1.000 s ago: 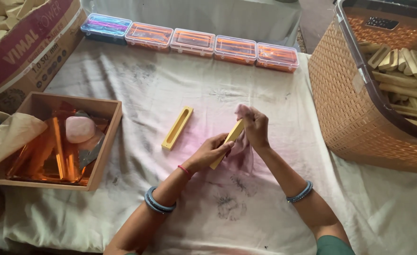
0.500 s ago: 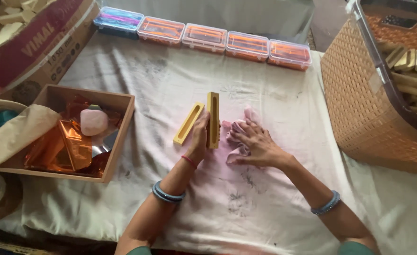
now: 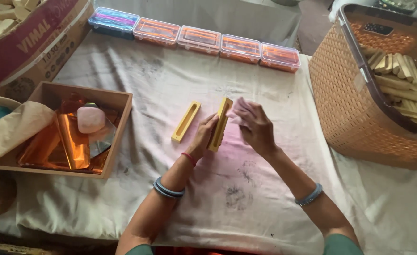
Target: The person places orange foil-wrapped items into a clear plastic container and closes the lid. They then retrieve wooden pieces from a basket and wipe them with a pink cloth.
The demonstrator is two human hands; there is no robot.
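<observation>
At the centre of the frame our left hand (image 3: 203,137) is clamped on a yellow mould (image 3: 220,123), standing it on its long edge on the cloth (image 3: 265,189), probably so its open side faces our right hand (image 3: 255,127). That hand is closed around a pinkish wad (image 3: 239,111) and presses it against the mould's upper end. A second mould (image 3: 185,121) lies flat just to the left, slot up, not touching the first. At left a wooden tray (image 3: 118,137) holds orange foil (image 3: 69,144) and a pale pink block (image 3: 90,119). Along the top runs a row of clear boxes (image 3: 199,38). At right a woven basket (image 3: 354,99) holds wooden sticks (image 3: 402,80), within our reach.
</observation>
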